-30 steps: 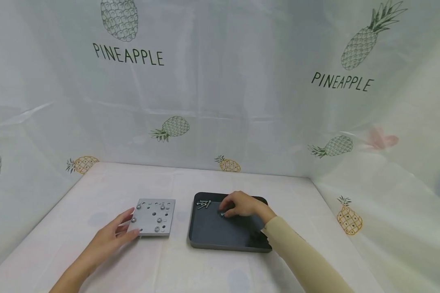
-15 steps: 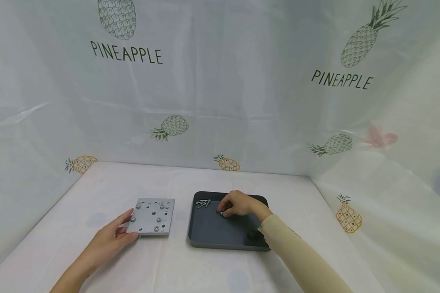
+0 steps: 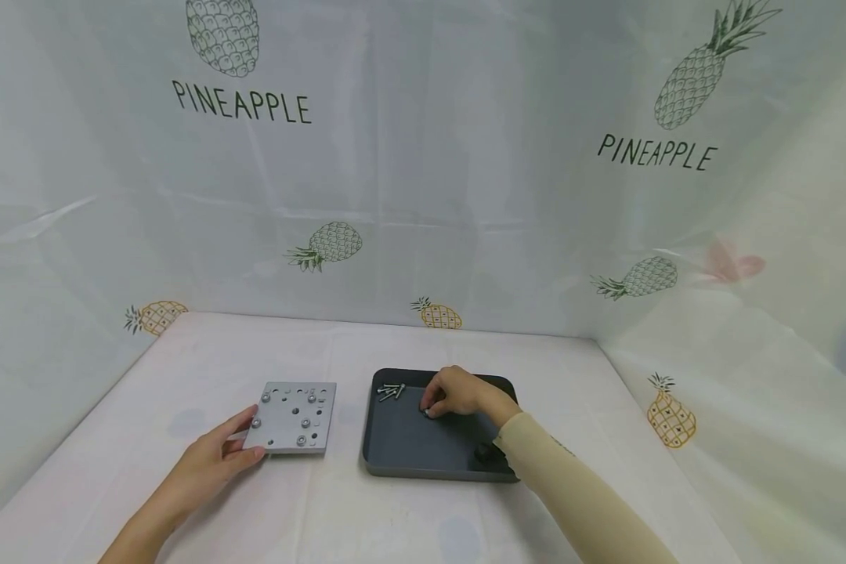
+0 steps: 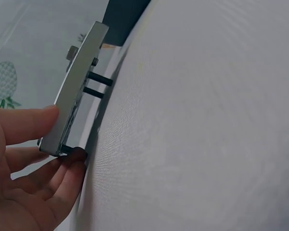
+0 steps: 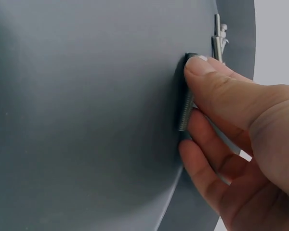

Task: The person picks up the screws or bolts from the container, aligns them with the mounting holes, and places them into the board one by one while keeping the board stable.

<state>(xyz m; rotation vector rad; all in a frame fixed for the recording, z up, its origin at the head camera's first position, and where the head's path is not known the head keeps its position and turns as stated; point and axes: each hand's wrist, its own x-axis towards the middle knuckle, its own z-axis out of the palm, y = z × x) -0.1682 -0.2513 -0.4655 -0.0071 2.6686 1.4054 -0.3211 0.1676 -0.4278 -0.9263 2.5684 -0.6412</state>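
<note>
"PINEAPPLE" lettering (image 3: 242, 102) x2, upper L & R, on wht backdrop (image 3: 451, 164).

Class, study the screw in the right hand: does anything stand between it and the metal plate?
Yes: the left wall of the tray stands between the screw in the right hand and the metal plate. The loose screws lie in the tray's far left corner, seemingly just off the direct line.
</note>
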